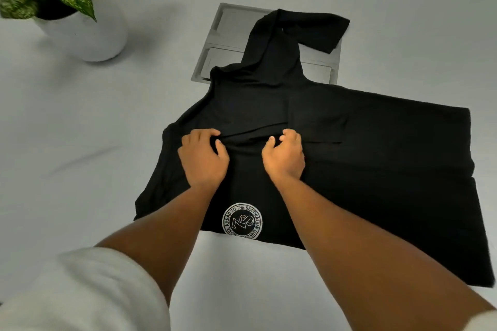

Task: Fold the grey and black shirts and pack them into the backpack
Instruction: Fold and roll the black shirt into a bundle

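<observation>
A black shirt (363,156) lies spread on the white table, its body running to the right and one sleeve stretching away toward the back. A round white logo (242,221) shows near the front edge. My left hand (201,158) pinches a fold of the black cloth near the shirt's middle. My right hand (285,156) grips the same fold a little to the right, fingers curled into the fabric. No grey shirt or backpack is in view.
A grey metal panel (231,35) is set flush in the table under the shirt's far sleeve. A white pot with a green leafy plant (80,21) stands at the back left. The white table (94,142) extends on all sides.
</observation>
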Demonstrator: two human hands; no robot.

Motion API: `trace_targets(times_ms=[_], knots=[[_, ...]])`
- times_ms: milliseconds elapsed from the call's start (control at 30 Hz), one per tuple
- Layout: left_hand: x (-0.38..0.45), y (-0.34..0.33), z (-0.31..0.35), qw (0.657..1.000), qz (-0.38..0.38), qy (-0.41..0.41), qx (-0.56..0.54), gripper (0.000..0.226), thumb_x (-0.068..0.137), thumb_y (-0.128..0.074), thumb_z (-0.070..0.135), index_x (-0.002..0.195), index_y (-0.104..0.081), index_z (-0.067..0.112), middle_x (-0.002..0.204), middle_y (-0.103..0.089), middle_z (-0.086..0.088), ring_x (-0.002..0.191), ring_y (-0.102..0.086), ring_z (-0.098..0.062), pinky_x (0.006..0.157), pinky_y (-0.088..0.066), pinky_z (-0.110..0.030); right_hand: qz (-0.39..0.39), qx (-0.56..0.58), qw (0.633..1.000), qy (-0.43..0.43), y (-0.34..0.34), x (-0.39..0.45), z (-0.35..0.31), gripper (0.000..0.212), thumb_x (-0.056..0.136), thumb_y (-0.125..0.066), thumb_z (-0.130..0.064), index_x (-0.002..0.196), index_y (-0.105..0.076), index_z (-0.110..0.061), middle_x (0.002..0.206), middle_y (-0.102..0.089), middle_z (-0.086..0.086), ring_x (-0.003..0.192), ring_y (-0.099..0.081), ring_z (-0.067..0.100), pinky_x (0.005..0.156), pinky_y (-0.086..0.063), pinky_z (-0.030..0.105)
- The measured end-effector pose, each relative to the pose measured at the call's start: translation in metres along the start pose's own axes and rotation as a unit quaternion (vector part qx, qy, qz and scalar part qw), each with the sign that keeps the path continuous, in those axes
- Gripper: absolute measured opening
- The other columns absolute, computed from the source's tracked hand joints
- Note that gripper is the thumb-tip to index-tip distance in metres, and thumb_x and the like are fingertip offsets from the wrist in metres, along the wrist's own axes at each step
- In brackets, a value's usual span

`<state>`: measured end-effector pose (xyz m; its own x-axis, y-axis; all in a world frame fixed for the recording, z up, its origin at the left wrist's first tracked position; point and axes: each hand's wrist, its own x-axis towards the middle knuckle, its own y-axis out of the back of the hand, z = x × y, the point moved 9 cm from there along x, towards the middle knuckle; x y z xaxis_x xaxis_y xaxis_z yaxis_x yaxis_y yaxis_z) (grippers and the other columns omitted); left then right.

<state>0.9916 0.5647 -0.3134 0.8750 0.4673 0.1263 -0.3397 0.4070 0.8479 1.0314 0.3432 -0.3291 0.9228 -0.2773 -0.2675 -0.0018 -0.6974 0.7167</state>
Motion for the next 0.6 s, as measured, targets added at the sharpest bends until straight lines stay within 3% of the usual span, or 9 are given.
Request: trace_targets(times_ms=[100,200,267,300,400,500,567,600], knots=[[-0.001,-0.018,0.010,0.995,-0.061,0.053,-0.060,0.031,0.092,-0.060,0.026,0.123,-0.059,0.025,0.111,-0.056,0.007,0.103,-0.055,-0.016,0.083,-0.042,-0.031,-0.012,0.157,0.963,-0.220,-0.002,0.012,0.016,0.053,0.089,-0.065,-0.039,0.130,-0.044,-0.012,0.121,-0.062,0.006,0.099,-0.066,0.029,0.084,-0.056,0.040],[-0.003,-0.037,0.014,0.982,-0.140,0.095,-0.088,0.055,0.093,-0.061,0.032,0.144,-0.042,0.027,0.108,-0.057,0.007,0.093,-0.057,-0.011,0.081,-0.045,-0.030,0.018,0.374,0.837,-0.398,-0.006,0.005,0.026,0.064,0.082,-0.076,-0.040,0.126,-0.042,-0.008,0.108,-0.062,0.007,0.075,-0.069,0.024,0.064,-0.060,0.035],[-0.003,-0.045,0.011,0.977,-0.167,0.106,-0.082,0.055,0.094,-0.062,0.034,0.145,-0.043,0.027,0.104,-0.060,0.005,0.091,-0.055,-0.010,0.082,-0.043,-0.029,0.000,0.485,0.752,-0.446,-0.012,0.005,0.022,0.068,0.085,-0.076,-0.037,0.138,-0.043,-0.010,0.128,-0.057,0.007,0.103,-0.066,0.027,0.077,-0.058,0.033],[0.000,-0.046,0.008,0.975,-0.172,0.113,-0.082,0.050,0.094,-0.062,0.035,0.141,-0.047,0.027,0.101,-0.061,0.004,0.091,-0.055,-0.009,0.082,-0.041,-0.028,-0.010,0.509,0.732,-0.453,-0.012,0.009,0.019,0.065,0.088,-0.073,-0.036,0.141,-0.043,-0.014,0.137,-0.052,0.006,0.117,-0.059,0.027,0.084,-0.055,0.033],[0.004,-0.046,-0.002,0.961,-0.180,0.172,-0.120,0.033,0.093,-0.065,0.032,0.124,-0.057,0.025,0.095,-0.064,0.006,0.094,-0.061,-0.012,0.081,-0.041,-0.026,-0.028,0.502,0.739,-0.448,-0.005,0.024,0.019,0.046,0.096,-0.062,-0.024,0.138,-0.049,-0.013,0.140,-0.051,0.004,0.125,-0.053,0.025,0.097,-0.050,0.034],[0.004,-0.049,-0.013,0.930,-0.186,0.262,-0.177,0.028,0.088,-0.063,0.025,0.114,-0.055,0.026,0.096,-0.069,0.004,0.091,-0.066,-0.018,0.083,-0.053,-0.033,0.004,0.518,0.745,-0.420,0.013,0.033,0.015,0.043,0.095,-0.054,-0.020,0.137,-0.049,-0.014,0.141,-0.050,0.005,0.128,-0.050,0.027,0.107,-0.044,0.040],[0.000,-0.054,-0.024,0.883,-0.162,0.353,-0.262,0.029,0.085,-0.057,0.021,0.114,-0.052,0.018,0.099,-0.071,-0.005,0.084,-0.068,-0.019,0.075,-0.056,-0.034,0.024,0.559,0.727,-0.399,0.023,0.033,0.008,0.045,0.093,-0.050,-0.020,0.137,-0.050,-0.014,0.141,-0.050,0.005,0.129,-0.050,0.028,0.111,-0.040,0.045],[-0.006,-0.057,-0.026,0.843,-0.148,0.406,-0.320,0.030,0.087,-0.053,0.018,0.116,-0.052,0.012,0.099,-0.072,-0.006,0.080,-0.066,-0.018,0.069,-0.053,-0.031,0.023,0.579,0.719,-0.384,0.027,0.033,0.002,0.044,0.092,-0.048,-0.019,0.136,-0.051,-0.014,0.140,-0.051,0.005,0.128,-0.051,0.028,0.111,-0.039,0.047]])
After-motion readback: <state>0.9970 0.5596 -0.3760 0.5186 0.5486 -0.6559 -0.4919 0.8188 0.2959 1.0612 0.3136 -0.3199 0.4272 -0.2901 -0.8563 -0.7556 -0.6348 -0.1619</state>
